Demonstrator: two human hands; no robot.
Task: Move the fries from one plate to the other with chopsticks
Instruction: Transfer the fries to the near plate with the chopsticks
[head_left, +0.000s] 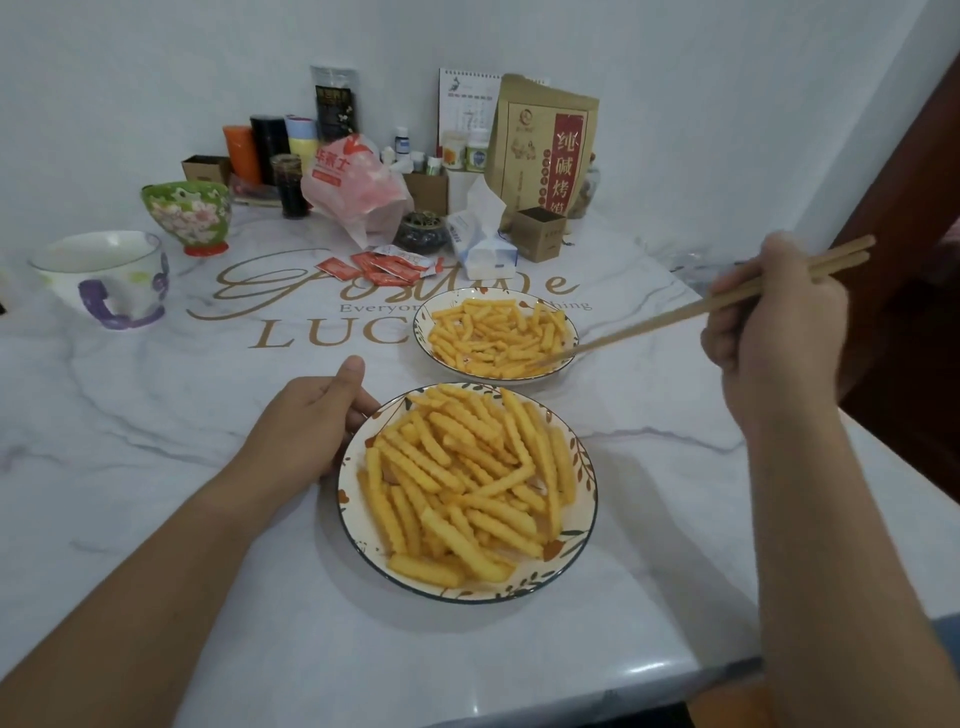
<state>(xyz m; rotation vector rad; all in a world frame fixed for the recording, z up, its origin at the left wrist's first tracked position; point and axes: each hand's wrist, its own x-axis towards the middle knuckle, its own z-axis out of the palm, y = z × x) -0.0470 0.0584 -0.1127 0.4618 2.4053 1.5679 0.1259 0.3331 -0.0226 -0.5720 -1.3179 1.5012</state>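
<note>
Looking down from the head camera, I saw two plates of crinkle-cut fries on the marble-patterned surface. The near plate sat just in front of me, piled with fries; the far plate lay just beyond it, apart from it by a narrow gap, and held a flatter layer of fries.

My right hand had its fingers curled around a pair of wooden chopsticks, which slanted down to the left. Their tips reached in over the right rim of the far plate and sat among the fries there; I could not tell whether they pinched one. My left hand rested against the left rim of the near plate, thumb up and fingers curled at the edge, steadying it.

Behind the far plate the surface was crowded. Red sauce packets lay just past it, with a tissue pack and a small brown box beside them. A pink plastic bag, a dark jar, a brown paper pouch with red lettering and small bottles stood near the wall. To the left, well apart from the plates, stood a white mug with a purple handle and a green floral bowl.
</note>
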